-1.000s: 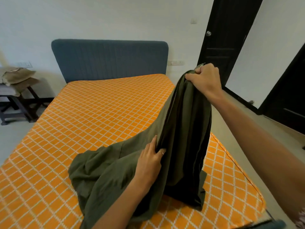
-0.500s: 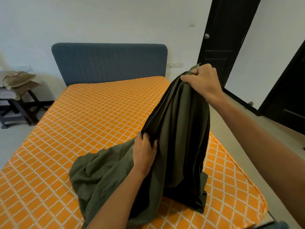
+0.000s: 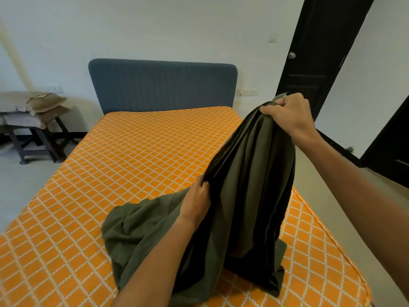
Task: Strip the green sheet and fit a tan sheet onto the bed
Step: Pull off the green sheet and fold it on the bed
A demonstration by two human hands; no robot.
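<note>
The green sheet [image 3: 250,196] is already off the mattress [image 3: 137,165] and gathered into a long bundle. Its long axis runs from the right hand [image 3: 287,117], which holds the top end high in a closed grip, down and toward the left hand [image 3: 197,202], whose fingers curl into the folds at the middle. Below the left hand the rest of the sheet spreads loose on the near part of the bed — this tail lies nearer to the left hand. The floor to the right of the bed is open for laying it aside. The tan sheet [image 3: 44,103] waits folded on a stool [image 3: 28,131], well apart, to the left of the headboard [image 3: 161,85].
</note>
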